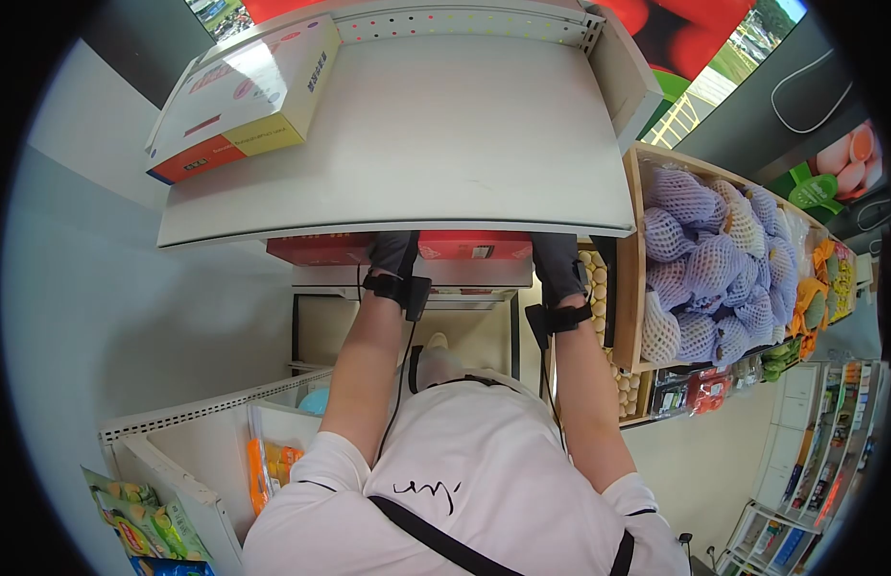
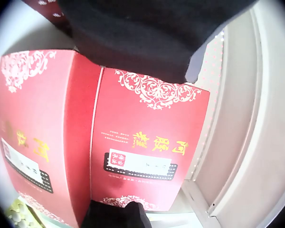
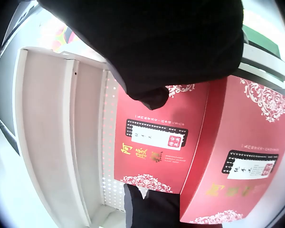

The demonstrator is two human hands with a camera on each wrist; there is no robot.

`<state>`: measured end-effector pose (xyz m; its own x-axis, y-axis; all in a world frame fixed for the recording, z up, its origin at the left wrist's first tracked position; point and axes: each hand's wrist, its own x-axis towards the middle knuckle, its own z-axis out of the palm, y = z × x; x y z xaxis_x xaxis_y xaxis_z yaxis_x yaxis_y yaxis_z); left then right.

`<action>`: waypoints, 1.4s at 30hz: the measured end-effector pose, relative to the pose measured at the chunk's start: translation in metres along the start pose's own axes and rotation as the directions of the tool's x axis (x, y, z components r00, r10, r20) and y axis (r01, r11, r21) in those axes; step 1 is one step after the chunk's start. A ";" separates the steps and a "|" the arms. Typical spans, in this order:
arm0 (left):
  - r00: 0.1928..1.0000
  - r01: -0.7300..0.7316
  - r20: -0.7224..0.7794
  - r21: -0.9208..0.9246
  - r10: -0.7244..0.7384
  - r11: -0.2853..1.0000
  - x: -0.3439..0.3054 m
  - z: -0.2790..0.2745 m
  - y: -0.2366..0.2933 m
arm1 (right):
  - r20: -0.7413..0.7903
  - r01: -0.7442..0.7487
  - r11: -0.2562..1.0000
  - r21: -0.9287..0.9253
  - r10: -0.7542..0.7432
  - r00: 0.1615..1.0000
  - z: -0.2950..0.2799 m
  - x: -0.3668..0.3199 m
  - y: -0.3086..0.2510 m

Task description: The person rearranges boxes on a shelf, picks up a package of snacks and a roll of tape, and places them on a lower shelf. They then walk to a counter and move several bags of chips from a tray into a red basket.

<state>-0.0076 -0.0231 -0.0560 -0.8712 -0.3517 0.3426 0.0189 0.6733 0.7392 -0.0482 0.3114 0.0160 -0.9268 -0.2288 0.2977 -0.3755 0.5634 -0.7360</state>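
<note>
Both hands wear dark gloves and reach under the upper shelf board, which hides most of them in the head view. Between them is a red gift box (image 1: pixel 474 246), printed with white floral corners and gold characters. The wrist views show two matching printed panels split by a plain red strip. My left hand (image 2: pixel 137 42) grips the box's left end, covering its edge. On the opposite end, my right hand (image 3: pixel 161 42) holds on, a gloved digit lying over the printed top. The undersides of both hands are hidden.
Above the hands juts the white shelf board (image 1: pixel 464 144), bearing a flat white box (image 1: pixel 249 96). Another dark red box (image 1: pixel 316 250) stands left of the left wrist. A wooden crate of net-wrapped fruit (image 1: pixel 709 259) and trays of eggs (image 1: pixel 626 389) are at right.
</note>
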 end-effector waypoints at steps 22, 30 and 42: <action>0.899 0.367 0.112 -0.721 -0.423 0.588 -0.050 -0.055 0.116 | 0.105 -0.408 0.669 0.622 0.445 0.889 -0.012 -0.046 -0.064; 0.865 0.469 0.193 -0.636 -0.462 0.613 -0.195 -0.099 0.125 | 0.129 -0.375 0.630 0.680 0.400 0.907 -0.037 -0.120 -0.083; 0.763 0.645 0.240 -0.360 -0.601 0.675 -0.390 -0.159 0.158 | 0.489 -0.456 0.704 0.545 0.175 0.855 -0.003 -0.250 -0.044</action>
<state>0.4138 0.1166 0.0192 -0.7934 -0.5166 -0.3219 -0.3723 -0.0066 0.9281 0.1998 0.3460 -0.0244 -0.8574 -0.4853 -0.1715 0.1583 0.0683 -0.9850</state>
